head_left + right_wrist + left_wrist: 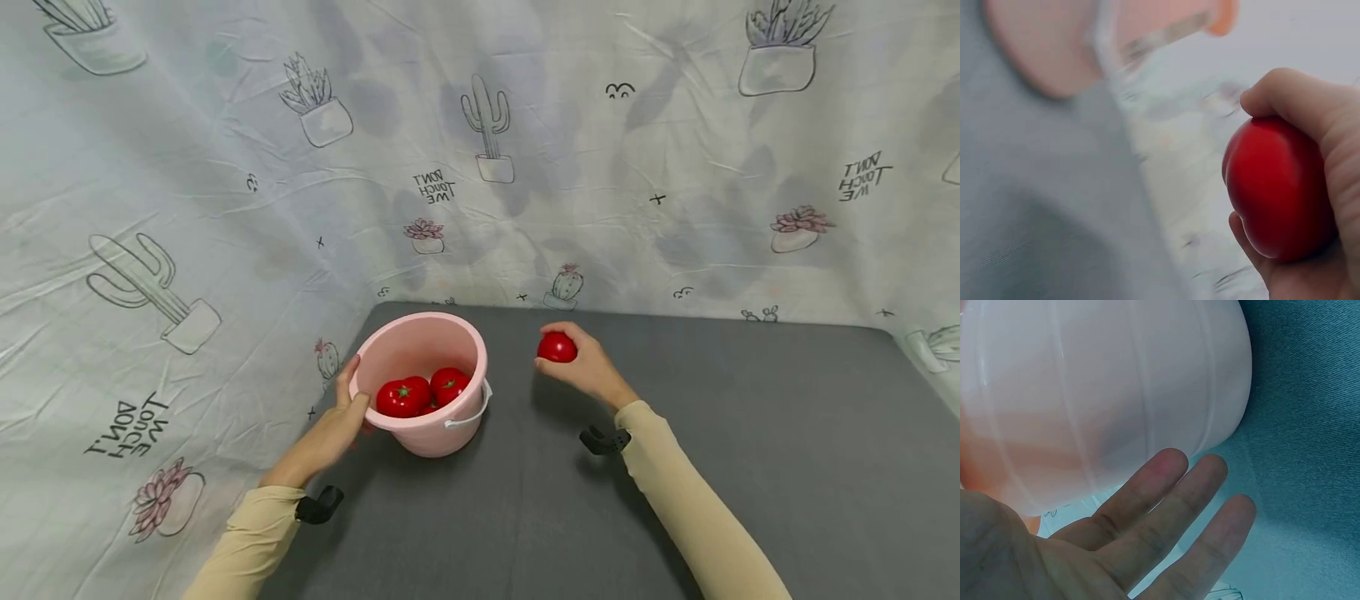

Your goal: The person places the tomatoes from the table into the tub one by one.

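A pink bucket (427, 437) with a white handle stands at left of centre on the grey table, its mouth facing the head camera. Several red tomatoes (403, 397) lie inside it. My left hand (337, 429) grips the bucket at the left of its rim; in the left wrist view three fingers (1166, 534) stretch out loosely beside the pale bucket wall (1110, 394). To the right of the bucket, my right hand (592, 371) holds another tomato (557, 347) above the table. Up close, the thumb and fingers curl round this glossy tomato (1279, 187).
The grey tabletop (750, 433) stretches away to the right. Behind it and along the left hangs a pale cloth (600, 167) printed with cacti and potted plants. The bucket's white handle (472, 417) hangs down on its right side.
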Demonstrator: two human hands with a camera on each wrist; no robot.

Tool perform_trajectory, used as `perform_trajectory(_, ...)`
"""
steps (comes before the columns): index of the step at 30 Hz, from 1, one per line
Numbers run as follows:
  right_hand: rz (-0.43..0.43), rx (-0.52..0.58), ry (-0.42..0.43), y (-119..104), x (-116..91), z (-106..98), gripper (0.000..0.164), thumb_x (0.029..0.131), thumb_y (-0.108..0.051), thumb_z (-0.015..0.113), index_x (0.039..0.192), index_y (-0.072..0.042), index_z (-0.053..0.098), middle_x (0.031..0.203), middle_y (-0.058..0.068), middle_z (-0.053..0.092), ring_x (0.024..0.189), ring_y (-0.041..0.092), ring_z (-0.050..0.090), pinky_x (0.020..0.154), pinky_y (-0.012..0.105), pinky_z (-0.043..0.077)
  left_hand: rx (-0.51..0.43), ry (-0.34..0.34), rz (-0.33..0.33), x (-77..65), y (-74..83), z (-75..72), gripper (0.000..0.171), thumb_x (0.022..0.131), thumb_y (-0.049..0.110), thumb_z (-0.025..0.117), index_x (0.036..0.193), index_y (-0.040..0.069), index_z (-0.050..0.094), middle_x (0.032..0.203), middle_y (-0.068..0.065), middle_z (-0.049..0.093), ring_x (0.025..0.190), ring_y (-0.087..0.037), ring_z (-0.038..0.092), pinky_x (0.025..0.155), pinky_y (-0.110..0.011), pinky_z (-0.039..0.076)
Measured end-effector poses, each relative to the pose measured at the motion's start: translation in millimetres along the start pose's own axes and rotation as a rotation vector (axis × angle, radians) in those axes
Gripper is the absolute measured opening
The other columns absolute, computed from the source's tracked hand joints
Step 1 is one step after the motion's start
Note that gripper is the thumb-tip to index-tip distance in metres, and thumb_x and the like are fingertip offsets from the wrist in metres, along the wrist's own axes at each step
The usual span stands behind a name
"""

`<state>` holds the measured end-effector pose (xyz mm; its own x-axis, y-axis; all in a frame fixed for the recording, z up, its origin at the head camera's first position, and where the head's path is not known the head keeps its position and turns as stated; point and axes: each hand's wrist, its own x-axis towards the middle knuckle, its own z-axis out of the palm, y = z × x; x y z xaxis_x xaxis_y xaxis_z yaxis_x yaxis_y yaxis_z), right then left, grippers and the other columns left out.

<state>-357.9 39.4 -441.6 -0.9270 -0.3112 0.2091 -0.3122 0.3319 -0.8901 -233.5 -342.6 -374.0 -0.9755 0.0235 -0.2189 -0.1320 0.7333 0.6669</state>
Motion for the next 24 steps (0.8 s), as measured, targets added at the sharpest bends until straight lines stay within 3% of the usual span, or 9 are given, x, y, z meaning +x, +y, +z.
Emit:
perform_trajectory(9, -0.11, 0.04, 0.059, -73.9, 27.8, -28.8, 0.054, 0.08, -0.037, 0.075, 0.129, -0.027, 0.053, 0.133, 0.004, 0.051, 0.114, 0.029, 0.053, 0.084, 0.046, 0.053, -0.013, 0.006, -0.013, 0.8, 0.6, -0.4, 0.06, 0.101, 0.04, 0.023, 0.147, 0.043, -0.015, 0.094, -0.013, 0.064, 0.087, -0.021, 0.06, 0.068, -0.037, 0.048)
perform_trajectory(15, -0.202, 0.047, 0.081, -118.4, 44.6, -36.7, 0.054, 0.081, -0.035, 0.075, 0.128, -0.022, 0.054, 0.132, 0.001, 0.051, 0.113, 0.026, 0.052, 0.083, 0.045, 0.054, -0.03, 0.005, -0.01, -2.0, -3.1, 0.1, 0.06, 0.101, 0.042, 0.024, 0.147, 0.044, -0.015, 0.095, -0.014, 0.063, 0.089, -0.021, 0.06, 0.068, -0.038, 0.049)
perform_trajectory(18, -0.237, 0.061, 0.065, -139.6, 51.1, -39.2, 0.052, 0.081, -0.033, 0.074, 0.128, -0.022, 0.054, 0.131, 0.0, 0.052, 0.114, 0.024, 0.052, 0.083, 0.043, 0.054, -0.025, 0.01, -0.014, -2.4, -3.8, -0.4, 0.06, 0.101, 0.042, 0.024, 0.147, 0.045, -0.015, 0.094, -0.013, 0.064, 0.087, -0.019, 0.06, 0.067, -0.037, 0.048)
perform_trajectory(24, -0.238, 0.2, -0.016, -171.3, 62.3, -39.9, 0.046, 0.083, -0.031, 0.072, 0.125, -0.029, 0.055, 0.13, -0.004, 0.053, 0.119, 0.022, 0.049, 0.086, 0.043, 0.053, -0.035, 0.021, -0.005, 0.5, -3.0, -0.4, 0.06, 0.1, 0.042, 0.024, 0.147, 0.047, -0.014, 0.094, -0.014, 0.067, 0.088, -0.022, 0.062, 0.068, -0.036, 0.048)
